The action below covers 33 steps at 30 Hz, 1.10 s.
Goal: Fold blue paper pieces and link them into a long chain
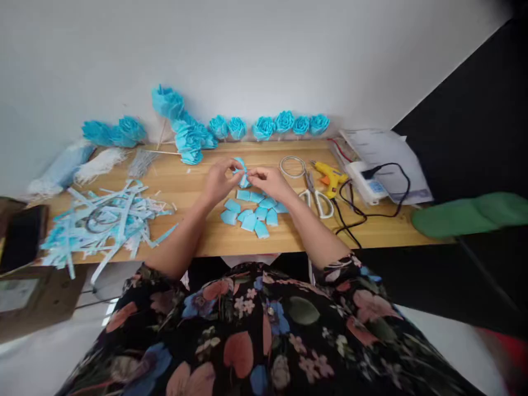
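Wooden table (289, 237), against the wall. We see the left hand (220, 179) and right hand (270, 181) close together, thumb and fingers of each pinching a small blue piece (243, 181) between them, above the table's middle. Whether it is one layer or several, we cannot tell.

Loose blue petals (249, 222) lie just below the hands; blue flowers (284, 121) line the wall. We judge the step to be shaping or joining petals by fingertip. The next move, we think, calls for a light, steady pinch with one hand while the other adjusts the edge. Glue gun (333, 179) and scissors (315, 199) lie to the right, untouched.
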Each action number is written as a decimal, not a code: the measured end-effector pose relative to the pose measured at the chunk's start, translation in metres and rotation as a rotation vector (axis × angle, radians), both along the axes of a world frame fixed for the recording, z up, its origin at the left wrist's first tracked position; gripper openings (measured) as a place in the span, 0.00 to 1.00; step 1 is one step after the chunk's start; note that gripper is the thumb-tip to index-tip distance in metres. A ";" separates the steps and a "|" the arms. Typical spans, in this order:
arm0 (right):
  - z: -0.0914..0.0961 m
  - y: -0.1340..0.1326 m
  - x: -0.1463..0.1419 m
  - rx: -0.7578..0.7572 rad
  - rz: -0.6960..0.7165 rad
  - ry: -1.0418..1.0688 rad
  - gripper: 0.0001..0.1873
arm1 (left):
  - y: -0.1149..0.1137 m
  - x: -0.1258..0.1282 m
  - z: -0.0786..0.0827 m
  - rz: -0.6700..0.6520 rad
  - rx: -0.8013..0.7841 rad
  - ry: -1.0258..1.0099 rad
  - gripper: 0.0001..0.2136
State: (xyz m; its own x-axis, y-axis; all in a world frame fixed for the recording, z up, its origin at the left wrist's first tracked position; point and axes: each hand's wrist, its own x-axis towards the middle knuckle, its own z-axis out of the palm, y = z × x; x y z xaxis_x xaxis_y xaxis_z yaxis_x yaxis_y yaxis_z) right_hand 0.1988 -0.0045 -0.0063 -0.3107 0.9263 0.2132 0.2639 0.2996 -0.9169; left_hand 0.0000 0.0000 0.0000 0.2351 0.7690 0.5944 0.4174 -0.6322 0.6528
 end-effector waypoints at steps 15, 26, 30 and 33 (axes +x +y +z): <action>0.010 -0.011 -0.012 0.106 -0.222 0.083 0.09 | -0.026 0.022 0.000 0.139 -0.315 -0.186 0.07; 0.007 -0.014 -0.013 0.202 -0.220 0.020 0.08 | -0.026 0.024 0.005 0.146 -0.403 -0.281 0.08; 0.008 -0.015 -0.014 0.242 -0.221 -0.037 0.08 | -0.024 0.022 0.004 0.123 -0.435 -0.292 0.08; 0.008 -0.015 -0.014 0.276 -0.219 -0.073 0.09 | -0.024 0.022 0.004 0.119 -0.443 -0.282 0.07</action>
State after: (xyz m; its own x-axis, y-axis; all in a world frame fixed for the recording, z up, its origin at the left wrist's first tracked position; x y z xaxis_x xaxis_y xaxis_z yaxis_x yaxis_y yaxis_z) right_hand 0.1849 -0.0198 0.0021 -0.1350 0.8833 0.4489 0.4111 0.4622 -0.7858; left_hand 0.0217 -0.0241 0.0037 0.0088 0.9722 0.2340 0.2391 -0.2293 0.9436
